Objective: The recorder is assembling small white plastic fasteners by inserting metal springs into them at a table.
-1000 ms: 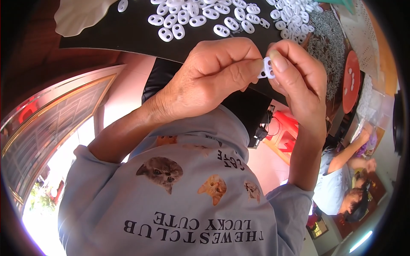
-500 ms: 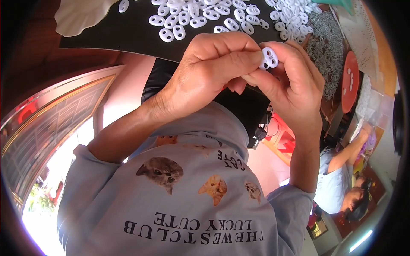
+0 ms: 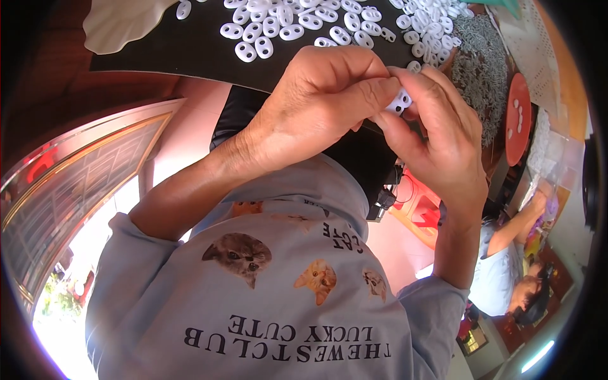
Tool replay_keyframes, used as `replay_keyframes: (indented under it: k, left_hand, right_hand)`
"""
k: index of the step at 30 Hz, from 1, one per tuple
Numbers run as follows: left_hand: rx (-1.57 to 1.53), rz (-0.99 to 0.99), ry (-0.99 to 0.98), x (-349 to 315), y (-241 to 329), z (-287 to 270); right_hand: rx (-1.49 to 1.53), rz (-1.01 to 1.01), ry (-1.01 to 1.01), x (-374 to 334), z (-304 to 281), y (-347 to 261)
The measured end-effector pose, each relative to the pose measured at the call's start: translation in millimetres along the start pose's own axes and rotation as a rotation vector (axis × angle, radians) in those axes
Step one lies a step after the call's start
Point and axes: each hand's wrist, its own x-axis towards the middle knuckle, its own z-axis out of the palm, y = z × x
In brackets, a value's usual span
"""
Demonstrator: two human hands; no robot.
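Between my two hands is a small white plastic cord lock (image 3: 400, 102) with round holes, partly covered by fingers. My left hand (image 3: 329, 88) is closed, its thumb and forefinger pinching the piece from the left. Curled around its right side, my right hand (image 3: 440, 120) grips it between thumb and forefinger. Just beyond the hands, white two-holed cord lock pieces (image 3: 270, 26) lie scattered on a black mat (image 3: 171, 44). A denser heap of similar white pieces (image 3: 437, 28) sits farther right.
A pile of small grey metal springs (image 3: 478, 76) lies right of my hands, beside a red dish (image 3: 518, 120) holding several white bits. A cream scalloped tray (image 3: 117, 25) stands at far left. Another person (image 3: 506, 259) sits at the right, hands over a work surface.
The cord lock has tilted and slipped lower, with more of it covered by my left thumb. My right hand has shifted slightly right and down.
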Motion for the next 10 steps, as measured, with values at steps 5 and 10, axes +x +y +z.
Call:
replay_keyframes:
  k: [5,10]
  left_hand:
    - [-0.019,-0.034,0.019,-2,0,-1]
    - [-0.016,-0.019,-0.014,-2,2,-3]
  right_hand:
    - [-0.06,0.03,0.014,0,4,-3]
    - [-0.199,0.019,-0.047,-2,10,-1]
